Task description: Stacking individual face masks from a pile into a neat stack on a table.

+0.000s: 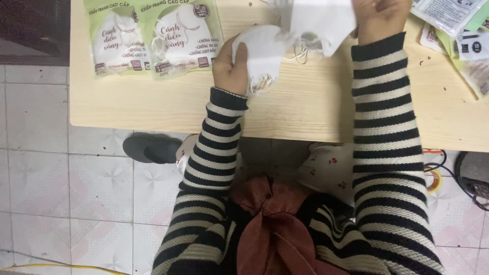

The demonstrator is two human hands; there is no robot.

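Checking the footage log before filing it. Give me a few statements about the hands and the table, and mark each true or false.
1. The left hand grips a white face mask. True.
2. Two green packets lie at the table's left end. True.
3. The table is dark metal. False: it is pale wood.
4. The right hand rests in the lap. False: it is up on a white bag.
5. The sleeves are plain red. False: they are black-and-cream striped.

Two green mask packets (153, 35) on wooden table (305, 112); dark slipper (150, 148) on tiled floor (61, 193); tape roll (433, 179) beside cables (448, 168).
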